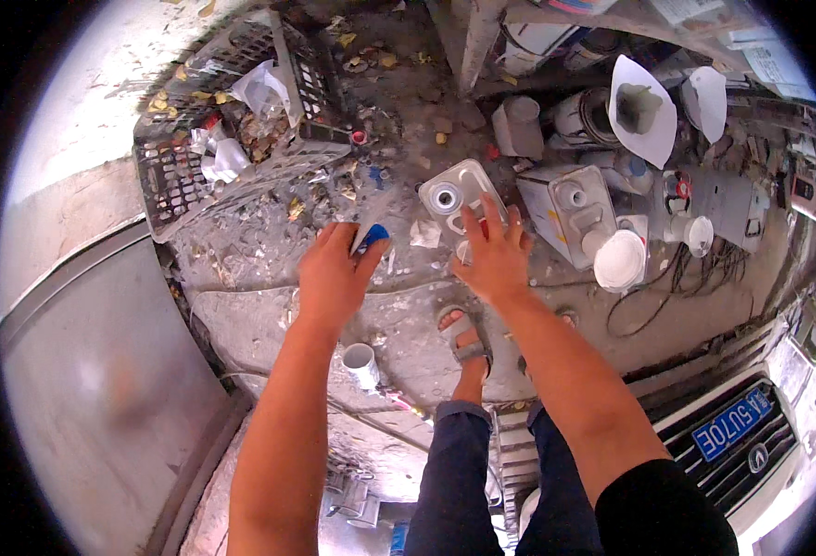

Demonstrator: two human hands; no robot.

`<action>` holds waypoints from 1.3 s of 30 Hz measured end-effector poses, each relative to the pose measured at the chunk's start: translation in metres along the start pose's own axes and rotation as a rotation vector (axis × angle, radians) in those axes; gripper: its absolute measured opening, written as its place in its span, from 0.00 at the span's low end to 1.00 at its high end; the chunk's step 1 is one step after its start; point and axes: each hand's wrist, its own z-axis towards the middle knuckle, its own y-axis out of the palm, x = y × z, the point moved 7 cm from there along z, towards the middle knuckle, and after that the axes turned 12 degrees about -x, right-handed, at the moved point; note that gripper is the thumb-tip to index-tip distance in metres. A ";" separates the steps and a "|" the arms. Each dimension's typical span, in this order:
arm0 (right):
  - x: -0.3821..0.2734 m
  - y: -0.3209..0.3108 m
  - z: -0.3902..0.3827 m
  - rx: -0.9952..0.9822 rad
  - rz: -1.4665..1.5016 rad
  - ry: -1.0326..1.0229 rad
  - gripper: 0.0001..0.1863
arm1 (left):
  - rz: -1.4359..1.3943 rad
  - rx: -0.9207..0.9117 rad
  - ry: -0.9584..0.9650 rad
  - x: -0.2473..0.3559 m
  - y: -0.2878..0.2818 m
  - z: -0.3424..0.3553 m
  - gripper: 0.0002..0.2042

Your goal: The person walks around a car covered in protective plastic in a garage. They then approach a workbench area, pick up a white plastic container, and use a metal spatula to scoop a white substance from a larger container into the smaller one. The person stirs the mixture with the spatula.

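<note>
My left hand (332, 273) is closed, with a blue cap-like piece (371, 237) pinched between thumb and fingers. To its right, a rectangular metal can (442, 176) stands on the ground with its round spout (445, 197) uncovered. Over the near part of the can's top reaches my right hand (496, 255), its fingers spread apart around the handle area. Something small and red shows beneath those fingers, too covered to name. Whether the fingertips touch the can is hard to see.
A second metal can (570, 199) stands right, near a white-topped container (619, 261). A black plastic crate (171, 195) with litter lies at the far left. A white cup (360, 365) is by my feet. Cable (695, 278) loops near a parked vehicle (732, 435).
</note>
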 end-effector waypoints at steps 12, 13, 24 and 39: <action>-0.001 -0.013 -0.007 0.039 0.192 -0.044 0.49 | 0.110 -0.066 0.071 0.048 0.068 0.075 0.16; 0.001 -0.015 -0.009 0.047 0.224 -0.053 0.50 | 0.120 -0.076 0.060 0.049 0.072 0.079 0.16; 0.038 -0.017 -0.072 0.308 0.503 -0.104 0.45 | 0.330 -0.184 0.034 0.072 0.092 0.086 0.13; 0.048 0.011 -0.183 -0.102 0.605 -0.184 0.40 | 0.282 -0.088 -0.093 0.059 0.066 0.077 0.24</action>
